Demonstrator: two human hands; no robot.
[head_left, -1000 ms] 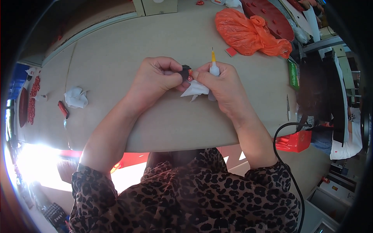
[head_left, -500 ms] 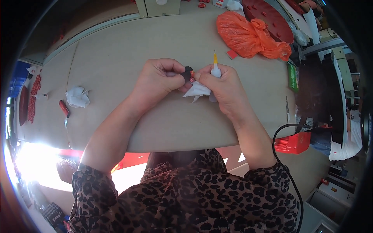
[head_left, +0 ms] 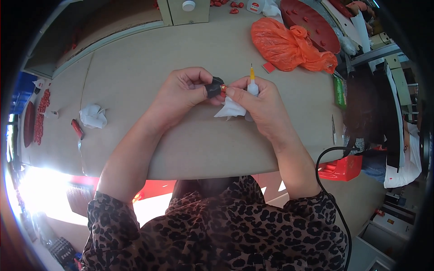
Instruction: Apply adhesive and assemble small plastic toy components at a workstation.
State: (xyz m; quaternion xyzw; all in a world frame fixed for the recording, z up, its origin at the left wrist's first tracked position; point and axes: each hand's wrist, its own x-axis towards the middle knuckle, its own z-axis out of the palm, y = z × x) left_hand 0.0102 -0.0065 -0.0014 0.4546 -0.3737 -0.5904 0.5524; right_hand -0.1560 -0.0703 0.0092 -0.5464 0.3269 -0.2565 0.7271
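My left hand [head_left: 183,92] pinches a small black part [head_left: 214,87] above the beige table [head_left: 135,72]. A tiny red piece [head_left: 223,88] sits at the black part's right end, and the thumb and forefinger of my right hand [head_left: 257,101] press on it. In the same right hand I hold a small white glue bottle [head_left: 252,86] with a yellow nozzle pointing away from me, and a crumpled white tissue [head_left: 230,109] hangs under the fingers. Both hands meet near the middle of the table.
An orange plastic bag [head_left: 289,45] lies at the back right beside a round red tray [head_left: 312,25]. A crumpled white tissue [head_left: 93,115] and a small red tool [head_left: 77,128] lie at the left. A black cable [head_left: 332,180] hangs at the table's right edge.
Both hands have stayed together at the same spot. The fingers have shifted slightly on the black part and red piece.
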